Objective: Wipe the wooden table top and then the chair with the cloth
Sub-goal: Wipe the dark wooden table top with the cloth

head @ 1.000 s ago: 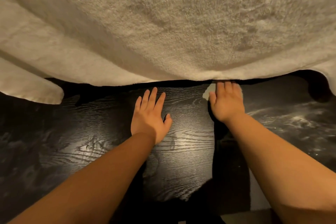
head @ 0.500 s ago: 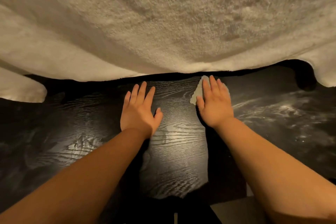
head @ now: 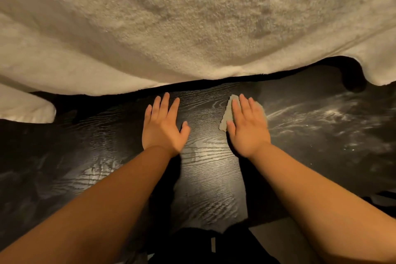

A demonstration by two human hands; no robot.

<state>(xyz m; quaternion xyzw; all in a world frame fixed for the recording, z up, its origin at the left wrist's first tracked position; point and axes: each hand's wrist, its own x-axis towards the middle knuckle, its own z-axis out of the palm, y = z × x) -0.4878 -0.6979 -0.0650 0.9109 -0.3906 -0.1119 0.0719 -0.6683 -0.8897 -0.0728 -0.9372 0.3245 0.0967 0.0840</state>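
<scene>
Two bare hands lie flat on the black, grain-patterned wooden table top (head: 205, 178), seen from the head camera (the only view there is). The left hand (head: 164, 126) rests palm-down, fingers straight and slightly spread, holding nothing; it seems to be bracing. The right hand (head: 246, 128) presses with straight fingers on the small, pale grey-green crumpled cloth (head: 226, 113). Nothing is curled round the cloth; it is pinned under the palm and fingers, its edges showing on both sides of the hand.

A second ago that hand was up at the far edge, its fingertips tucked under the hem of the cream, fluffy textile (head: 192, 17) that fills the top of the view, and the cloth barely showed. Now the hand sits nearer the person and a little closer to the left hand, clear of the hem, with far more of the cloth exposed. The left hand has kept its flat pose.

I judge this to be a stroke drawn back from the far edge, so the table-wiping step is under way. White dusty streaks (head: 321, 118) lie just right of the cloth, so that side probably needs passes. No chair can be made out; that step looks not yet begun.
</scene>
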